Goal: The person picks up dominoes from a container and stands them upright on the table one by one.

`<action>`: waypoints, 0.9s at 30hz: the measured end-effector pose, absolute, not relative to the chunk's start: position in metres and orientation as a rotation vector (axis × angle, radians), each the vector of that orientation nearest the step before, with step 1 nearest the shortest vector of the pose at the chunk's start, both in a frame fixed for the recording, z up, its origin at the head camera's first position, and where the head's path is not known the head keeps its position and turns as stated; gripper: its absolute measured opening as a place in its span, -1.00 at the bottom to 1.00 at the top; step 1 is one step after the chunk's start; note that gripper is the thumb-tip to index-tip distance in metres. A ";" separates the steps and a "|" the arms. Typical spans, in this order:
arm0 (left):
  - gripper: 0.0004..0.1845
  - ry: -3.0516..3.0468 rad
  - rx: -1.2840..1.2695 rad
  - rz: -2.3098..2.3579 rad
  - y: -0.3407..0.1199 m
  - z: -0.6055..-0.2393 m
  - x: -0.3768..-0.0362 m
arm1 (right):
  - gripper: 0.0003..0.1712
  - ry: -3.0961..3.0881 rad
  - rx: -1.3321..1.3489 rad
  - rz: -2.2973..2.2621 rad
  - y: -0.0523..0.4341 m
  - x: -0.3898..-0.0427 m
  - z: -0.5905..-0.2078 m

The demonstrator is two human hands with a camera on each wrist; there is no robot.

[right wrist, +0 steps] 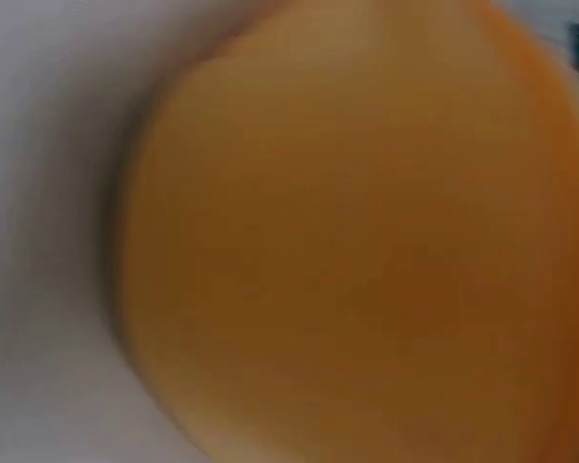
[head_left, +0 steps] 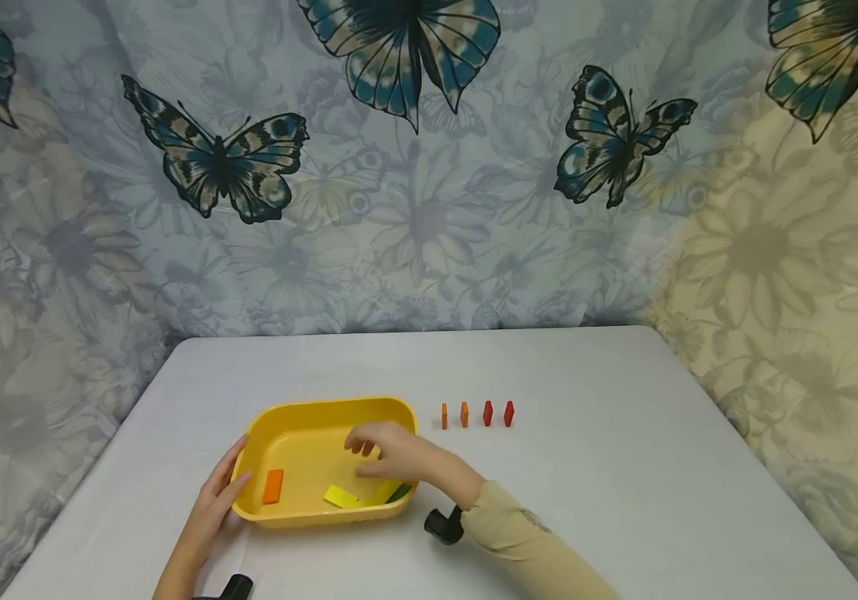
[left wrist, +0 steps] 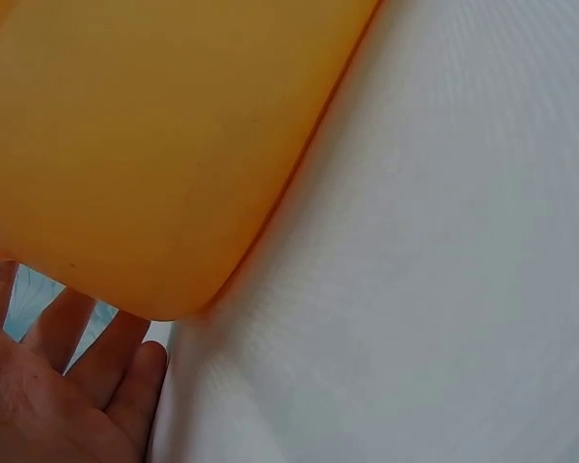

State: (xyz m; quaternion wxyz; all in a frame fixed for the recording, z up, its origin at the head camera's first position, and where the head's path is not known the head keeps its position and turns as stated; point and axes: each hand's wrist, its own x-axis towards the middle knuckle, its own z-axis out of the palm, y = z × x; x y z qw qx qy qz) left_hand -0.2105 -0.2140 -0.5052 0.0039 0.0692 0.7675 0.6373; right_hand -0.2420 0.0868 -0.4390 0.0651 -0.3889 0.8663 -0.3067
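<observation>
A yellow tray (head_left: 301,417) sits on the white table (head_left: 624,467) and holds an orange block (head_left: 273,486), a yellow block (head_left: 341,497) and greenish blocks (head_left: 393,492). My left hand (head_left: 220,496) rests with straight fingers against the tray's left wall; the left wrist view shows the palm and fingers (left wrist: 72,381) beside the tray (left wrist: 154,145). My right hand (head_left: 383,450) reaches into the tray with fingers curled downward; whether they pinch a piece is unclear. The right wrist view shows only the blurred tray (right wrist: 367,251).
To the right of the tray, two orange blocks (head_left: 454,414) and two red blocks (head_left: 499,412) stand upright in a row. A butterfly-print curtain (head_left: 429,167) hangs behind the table. Black wrist cameras (head_left: 444,525) sit on both forearms.
</observation>
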 end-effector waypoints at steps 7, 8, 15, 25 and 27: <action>-0.38 2.337 0.121 1.974 -0.207 -0.507 -0.210 | -0.59 2.760 -0.982 -0.316 0.069 -0.231 -0.464; -0.39 2.338 0.119 1.974 -0.207 -0.506 -0.211 | -0.62 2.766 -0.976 -0.330 0.069 -0.230 -0.464; -0.39 2.359 0.136 1.975 -0.217 -0.500 -0.205 | -0.73 2.756 -1.142 -0.328 0.061 -0.226 -0.460; -0.39 2.376 0.175 1.955 -0.222 -0.499 -0.207 | -0.82 2.707 -1.071 -0.329 0.056 -0.226 -0.456; -0.38 2.368 0.153 1.943 -0.219 -0.502 -0.208 | -0.84 2.698 -1.023 -0.329 0.058 -0.226 -0.456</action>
